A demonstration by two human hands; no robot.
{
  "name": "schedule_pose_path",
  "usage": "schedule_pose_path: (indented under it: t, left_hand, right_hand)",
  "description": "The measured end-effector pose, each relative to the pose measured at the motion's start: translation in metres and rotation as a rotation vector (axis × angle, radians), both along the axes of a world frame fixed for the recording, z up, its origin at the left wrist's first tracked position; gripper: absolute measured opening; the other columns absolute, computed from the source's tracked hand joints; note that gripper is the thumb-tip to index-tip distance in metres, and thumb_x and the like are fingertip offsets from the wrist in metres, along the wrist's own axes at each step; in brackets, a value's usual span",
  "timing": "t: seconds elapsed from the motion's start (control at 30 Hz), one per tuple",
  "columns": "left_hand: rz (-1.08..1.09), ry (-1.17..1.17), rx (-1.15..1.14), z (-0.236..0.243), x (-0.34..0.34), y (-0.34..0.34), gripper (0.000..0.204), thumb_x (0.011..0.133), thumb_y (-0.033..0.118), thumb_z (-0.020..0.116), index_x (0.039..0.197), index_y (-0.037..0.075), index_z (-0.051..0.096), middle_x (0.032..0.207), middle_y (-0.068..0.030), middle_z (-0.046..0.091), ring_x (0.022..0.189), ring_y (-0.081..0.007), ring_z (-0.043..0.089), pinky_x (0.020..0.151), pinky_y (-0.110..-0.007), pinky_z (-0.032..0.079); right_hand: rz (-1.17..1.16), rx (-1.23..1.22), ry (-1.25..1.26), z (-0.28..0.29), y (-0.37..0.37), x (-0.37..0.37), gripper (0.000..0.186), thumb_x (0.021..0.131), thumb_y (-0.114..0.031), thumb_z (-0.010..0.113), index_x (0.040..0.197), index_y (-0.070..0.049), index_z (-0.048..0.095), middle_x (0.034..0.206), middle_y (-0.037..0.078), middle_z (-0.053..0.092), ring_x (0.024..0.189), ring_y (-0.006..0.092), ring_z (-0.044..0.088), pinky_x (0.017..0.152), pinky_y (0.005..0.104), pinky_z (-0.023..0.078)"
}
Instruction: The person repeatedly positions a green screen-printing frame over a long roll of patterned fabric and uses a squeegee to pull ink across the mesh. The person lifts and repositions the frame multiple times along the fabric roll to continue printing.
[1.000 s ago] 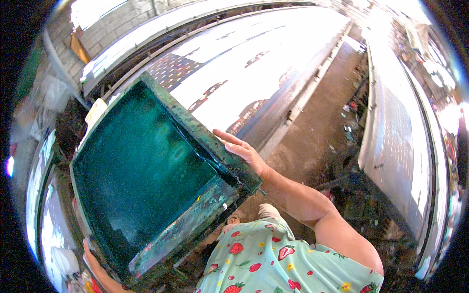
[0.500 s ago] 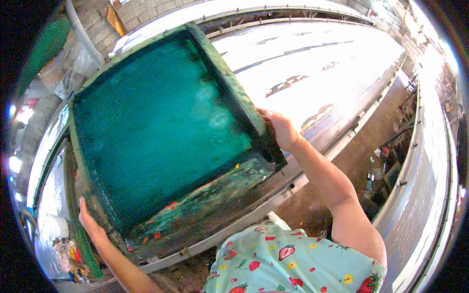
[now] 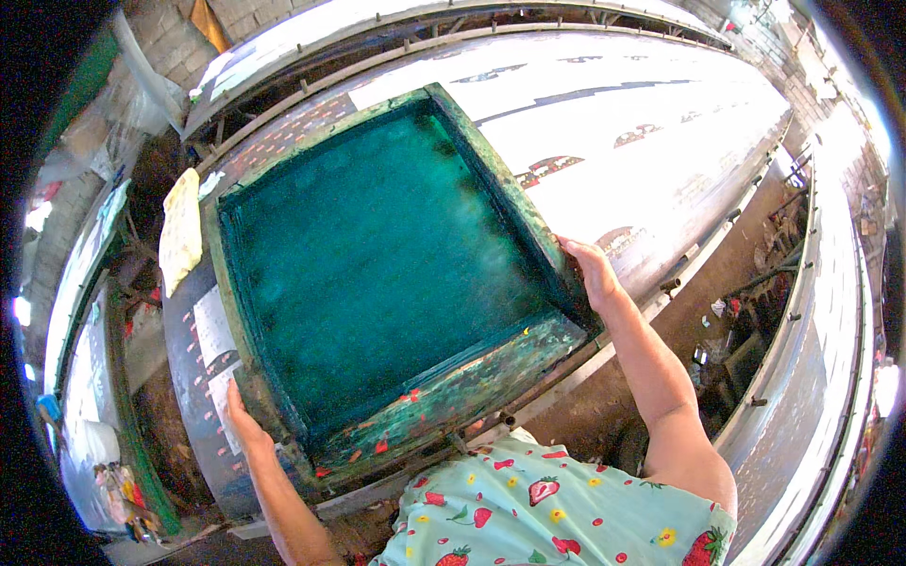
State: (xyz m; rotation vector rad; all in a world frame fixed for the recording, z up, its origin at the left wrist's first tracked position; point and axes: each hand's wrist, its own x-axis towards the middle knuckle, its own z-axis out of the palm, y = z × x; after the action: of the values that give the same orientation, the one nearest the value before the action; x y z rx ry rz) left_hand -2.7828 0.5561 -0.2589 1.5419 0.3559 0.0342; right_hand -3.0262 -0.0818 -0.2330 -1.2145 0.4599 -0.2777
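Screen (image 3: 387,264) has shifted to the right in view compared with half a second ago and looks smaller, so my guess is it's lower down; a yellow cloth (image 3: 181,236) and a couple of white patches (image 3: 215,325) on the bench (image 3: 193,429) now show past its left side. Both hands have come across with it.

As for the grip: right hand (image 3: 593,274) is clasping the right rim, close to the near corner. Left hand (image 3: 248,424) is on the opposite rim, also toward the near end, with most of the fingers tucked out of sight, so I can't tell how far they reach underneath. Looks like a proper two-handed hold, not a pinch.

Screen is over the near left part of the bench, mesh side up, turned a bit askew in the view, its near side by the rail (image 3: 571,379) along the bench edge. Can't tell if it's touching down anywhere or still held clear, the underside is hidden. White stretch with dark printed bits (image 3: 604,94) runs off past its far right corner.

I'd call the step in hand positioning the screen over the bench. Next move, imo, calls for squaring it up to the rail and keeping both sides level, so no corner lands first and drags across the surface.
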Motion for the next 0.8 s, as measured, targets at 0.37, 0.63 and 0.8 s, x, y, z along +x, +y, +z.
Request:
schedule_pose_path:
  t: [0.37, 0.63, 0.8]
  left_hand:
    - [0.075, 0.046, -0.116, -0.043, -0.025, -0.014, 0.080, 0.112, 0.058, 0.060, 0.168, 0.002, 0.049, 0.168, -0.0213, 0.052, 0.156, -0.0328, 0.048, 0.132, -0.047, 0.033]
    - [-0.108, 0.077, -0.093, -0.062, -0.018, -0.005, 0.086, 0.110, 0.062, 0.060, 0.171, 0.002, 0.046, 0.176, -0.0261, 0.042, 0.163, -0.0361, 0.040, 0.134, -0.048, 0.029]
    - [-0.037, 0.072, 0.066, -0.033, -0.027, -0.059, 0.085, 0.112, 0.060, 0.056, 0.168, -0.004, 0.049, 0.170, -0.0202, 0.054, 0.158, -0.0290, 0.049, 0.133, -0.041, 0.033]
  right_hand:
    - [0.003, 0.008, 0.042, -0.015, -0.058, -0.012, 0.068, 0.101, -0.031, 0.066, 0.158, 0.006, 0.061, 0.151, 0.016, 0.071, 0.136, 0.0266, 0.068, 0.121, 0.0395, 0.048]
    - [0.083, -0.110, 0.075, -0.022, -0.083, -0.019, 0.069, 0.104, -0.028, 0.070, 0.165, 0.001, 0.055, 0.160, 0.020, 0.064, 0.146, 0.0318, 0.060, 0.127, 0.0446, 0.043]
    - [0.099, -1.368, 0.022, 0.018, -0.006, -0.021, 0.045, 0.094, -0.018, 0.083, 0.138, -0.009, 0.077, 0.144, 0.022, 0.073, 0.135, 0.0429, 0.067, 0.120, 0.0524, 0.051]
